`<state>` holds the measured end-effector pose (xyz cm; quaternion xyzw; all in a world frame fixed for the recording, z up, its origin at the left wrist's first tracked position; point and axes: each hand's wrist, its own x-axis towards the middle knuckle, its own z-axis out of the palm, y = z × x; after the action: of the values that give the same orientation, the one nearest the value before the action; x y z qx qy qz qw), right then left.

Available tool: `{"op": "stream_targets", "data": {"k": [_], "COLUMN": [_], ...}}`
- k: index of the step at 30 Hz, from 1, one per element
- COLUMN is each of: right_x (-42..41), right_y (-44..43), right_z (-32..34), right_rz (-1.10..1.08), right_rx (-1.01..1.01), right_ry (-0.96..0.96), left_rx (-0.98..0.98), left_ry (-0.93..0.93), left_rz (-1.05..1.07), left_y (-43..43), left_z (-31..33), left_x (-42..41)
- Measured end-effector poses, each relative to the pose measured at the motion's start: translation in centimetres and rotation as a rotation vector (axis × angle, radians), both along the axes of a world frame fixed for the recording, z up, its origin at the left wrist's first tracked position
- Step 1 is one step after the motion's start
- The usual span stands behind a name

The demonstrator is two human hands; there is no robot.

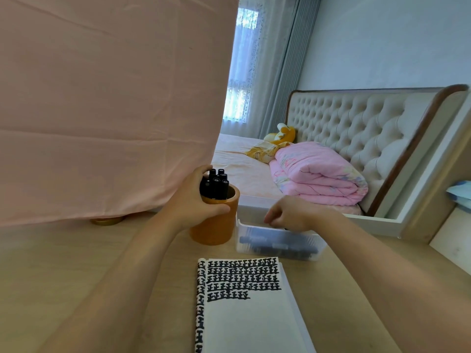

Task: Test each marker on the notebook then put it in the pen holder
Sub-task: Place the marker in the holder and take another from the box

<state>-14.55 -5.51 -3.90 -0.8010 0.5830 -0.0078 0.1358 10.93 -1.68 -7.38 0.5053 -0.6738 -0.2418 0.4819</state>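
The left hand [193, 200] grips the pen holder [216, 225] while the right hand [293, 215], fingers curled, dips into the marker box [280, 247], hold unclear; next, probably, lift one to the notebook [249, 314].

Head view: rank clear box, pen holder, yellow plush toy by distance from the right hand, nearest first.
1. Clear box, directly under the right hand.
2. Pen holder, to its left.
3. Yellow plush toy, back on the bed.

A pink sheet [102, 98] hangs at left; a folded pink quilt [318, 174] and yellow plush toy [283, 133] lie on the bed [239, 159].
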Motion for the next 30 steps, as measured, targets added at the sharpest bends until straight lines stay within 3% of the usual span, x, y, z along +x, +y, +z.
{"op": "stream_targets", "data": {"k": [9, 15, 19, 24, 30], "right_x": [1.9, 2.4, 1.9, 0.4, -0.5], "right_y": [-1.8, -2.3, -1.2, 2.2, 8.2], "right_z": [-1.3, -1.9, -1.2, -0.1, 0.7], "right_rz": [0.056, 0.093, 0.117, 0.148, 0.035], "right_rx": [-0.09, -0.119, -0.24, -0.554, -0.552], "right_ry": [0.175, 0.143, 0.078, -0.241, -0.67], "left_rx": [-0.005, -0.01, -0.019, -0.086, -0.305], "left_ry": [0.044, 0.044, 0.007, -0.187, -0.3], "left_rz": [-0.008, -0.013, 0.027, 0.147, 0.256], "left_y": [0.0, -0.3, -0.2, 0.3, 2.6], "left_z": [-0.5, -0.9, -0.5, 0.2, 3.3], "left_x": [-0.2, 0.0, 0.0, 0.4, -1.0]}}
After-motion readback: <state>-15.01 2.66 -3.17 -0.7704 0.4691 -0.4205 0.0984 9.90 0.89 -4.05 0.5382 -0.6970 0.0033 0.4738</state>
